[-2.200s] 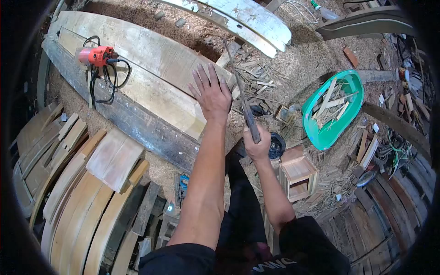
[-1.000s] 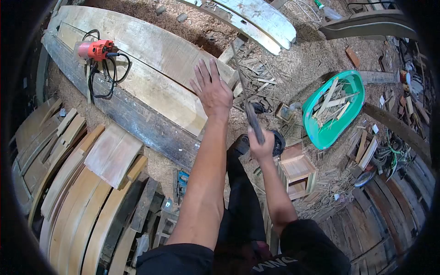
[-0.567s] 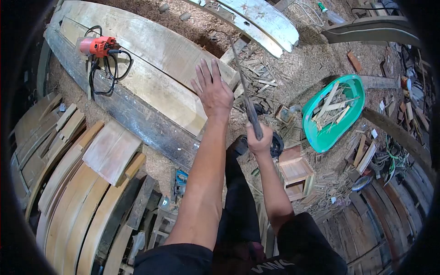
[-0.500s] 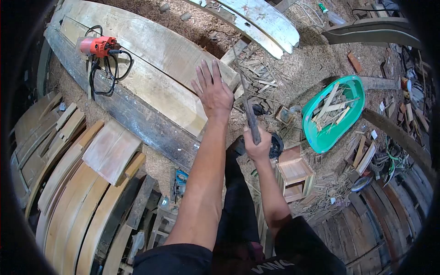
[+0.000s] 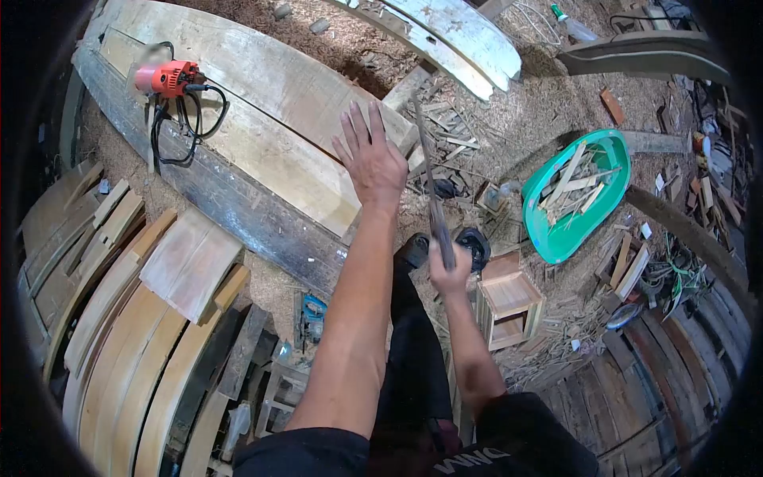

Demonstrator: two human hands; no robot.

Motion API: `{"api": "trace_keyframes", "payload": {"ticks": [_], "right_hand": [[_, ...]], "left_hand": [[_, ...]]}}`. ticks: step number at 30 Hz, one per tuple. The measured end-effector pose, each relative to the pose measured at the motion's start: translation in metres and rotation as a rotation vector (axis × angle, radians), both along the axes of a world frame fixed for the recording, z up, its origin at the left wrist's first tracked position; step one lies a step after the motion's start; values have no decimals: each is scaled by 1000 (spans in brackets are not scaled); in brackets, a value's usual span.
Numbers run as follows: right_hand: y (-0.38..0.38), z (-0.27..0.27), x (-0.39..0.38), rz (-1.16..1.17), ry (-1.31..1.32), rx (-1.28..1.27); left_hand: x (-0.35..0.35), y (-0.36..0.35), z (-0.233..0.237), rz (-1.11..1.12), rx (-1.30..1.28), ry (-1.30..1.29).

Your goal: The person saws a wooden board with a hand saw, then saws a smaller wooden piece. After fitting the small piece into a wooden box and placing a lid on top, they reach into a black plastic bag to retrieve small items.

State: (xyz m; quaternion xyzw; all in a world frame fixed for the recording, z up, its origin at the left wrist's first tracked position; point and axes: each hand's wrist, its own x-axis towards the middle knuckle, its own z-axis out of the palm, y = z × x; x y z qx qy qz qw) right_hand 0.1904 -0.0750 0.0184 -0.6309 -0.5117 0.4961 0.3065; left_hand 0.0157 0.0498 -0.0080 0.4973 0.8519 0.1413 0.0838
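My left hand (image 5: 377, 168) lies flat on the wide pale plank (image 5: 298, 95), fingers spread, near the plank's right end. Closed around a dark handle, my right hand (image 5: 450, 274) holds a handsaw (image 5: 431, 187), its long thin blade seen nearly edge-on. The blade points away from me and runs alongside the plank's cut end. Farther left on the planks rests a red power tool (image 5: 168, 79) with a looped black cord.
A green plastic tub (image 5: 548, 252) of wood scraps stands at right. Near my right forearm is a small wooden box frame (image 5: 509, 296). Curved timbers (image 5: 119, 358) are stacked at lower left. Sawdust and offcuts cover the floor (image 5: 509, 111).
My right hand has drawn the handsaw back toward my body, and the blade tip sits lower. My left hand stays flat on the plank.
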Motion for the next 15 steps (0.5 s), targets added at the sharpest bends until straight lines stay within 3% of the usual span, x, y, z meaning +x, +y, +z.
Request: {"api": "trace_keyframes", "payload": {"ticks": [3,10,15], "right_hand": [[41,-10,-11,64,-68,-16],[28,2,-12,21,-50,122],[40,-6,-17,25,-10,-13]], "left_hand": [[-1,2,-2,-2,23,9],[1,4,-1,-5,40,28],[0,0,-3,-6,54,11]]}}
